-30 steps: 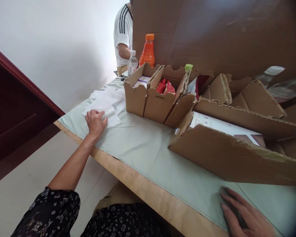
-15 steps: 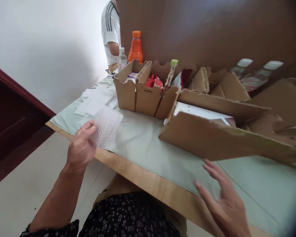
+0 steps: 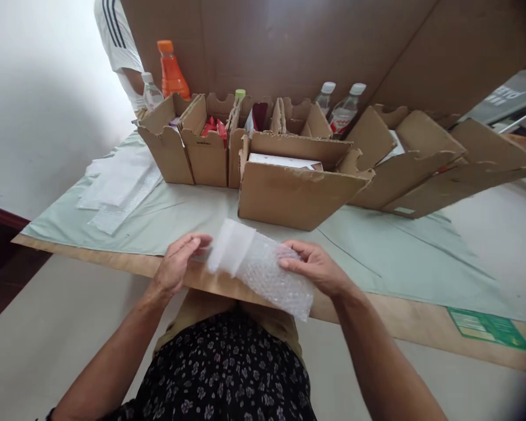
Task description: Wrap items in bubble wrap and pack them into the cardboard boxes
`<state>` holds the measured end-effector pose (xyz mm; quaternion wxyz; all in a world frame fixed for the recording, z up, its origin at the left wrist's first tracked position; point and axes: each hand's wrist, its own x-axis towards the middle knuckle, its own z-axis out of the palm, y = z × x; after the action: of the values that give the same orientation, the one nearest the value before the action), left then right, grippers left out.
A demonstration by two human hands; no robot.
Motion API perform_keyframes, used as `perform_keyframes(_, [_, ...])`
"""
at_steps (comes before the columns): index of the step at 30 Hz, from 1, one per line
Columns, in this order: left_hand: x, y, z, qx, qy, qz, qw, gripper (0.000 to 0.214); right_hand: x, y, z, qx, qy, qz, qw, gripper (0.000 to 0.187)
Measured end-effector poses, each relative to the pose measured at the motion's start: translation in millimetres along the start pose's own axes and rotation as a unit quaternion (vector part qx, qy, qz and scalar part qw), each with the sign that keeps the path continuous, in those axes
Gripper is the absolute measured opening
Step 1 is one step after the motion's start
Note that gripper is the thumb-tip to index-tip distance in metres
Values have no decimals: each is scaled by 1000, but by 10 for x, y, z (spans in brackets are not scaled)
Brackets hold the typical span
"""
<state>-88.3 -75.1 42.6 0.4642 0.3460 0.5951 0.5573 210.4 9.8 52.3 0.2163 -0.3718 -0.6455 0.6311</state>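
A clear bubble-wrap bag (image 3: 263, 270) with a white flap hangs in front of me at the table's near edge. My left hand (image 3: 177, 263) pinches its left end near the flap. At the bag's right side, my right hand (image 3: 315, 266) grips it with curled fingers. Just behind the bag stands an open cardboard box (image 3: 289, 193) with a white carton inside.
A row of open cardboard boxes (image 3: 188, 143) runs along the table (image 3: 394, 257), backed by a tall cardboard sheet. A pile of bubble bags (image 3: 118, 184) lies at the left. Bottles (image 3: 172, 67) stand behind. A person in a white shirt (image 3: 118, 41) sits at the far left.
My left hand lifted a bubble bag from the pile and carried it right to the table's near edge. My right hand rose off the table and took hold of it. My view swung right.
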Motion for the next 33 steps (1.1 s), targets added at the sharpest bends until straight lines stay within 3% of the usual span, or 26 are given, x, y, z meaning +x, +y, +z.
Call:
perform_keyframes(2, [29,-22,-51,114,54,83,989,33,32,-55,-208,-118,-4,29,993,40])
perform_keyframes(4, [-25,31,55,221,40,183,957,34,115,-101,-374,-232,-2,47,972,40])
perform_keyframes(6, [-120,101,305,325,-47,296,897,31,184,-142,-459,-287,4,50,957,42])
perform_keyframes(8, [-182,136,605,414,-162,387,808,28,200,-181,-472,-302,2,42,952,46])
perform_keyframes(9, [-182,134,737,449,-209,405,769,28,187,-195,-463,-303,0,36,952,47])
perform_keyframes(10, [-157,119,839,478,-234,397,748,32,165,-200,-452,-303,0,34,952,48])
perform_keyframes(11, [-109,93,906,499,-236,371,746,39,137,-192,-444,-302,4,33,953,48])
perform_keyframes(14, [118,-12,893,518,-157,260,800,57,63,-83,-455,-299,33,45,953,45])
perform_keyframes(18, [377,-89,631,497,-112,192,839,50,47,147,-500,-321,92,54,941,40])
perform_keyframes(22, [497,-30,388,462,-56,165,870,59,88,212,-550,-378,146,80,911,33])
perform_keyframes(26, [572,67,168,461,-1,148,875,61,125,98,-605,-461,198,117,857,25])
perform_keyframes(31, [531,124,-82,501,39,135,854,63,-8,5,-512,-548,300,105,774,43])
perform_keyframes(33, [476,145,-127,513,63,144,844,65,-102,9,-385,-567,321,79,755,44])
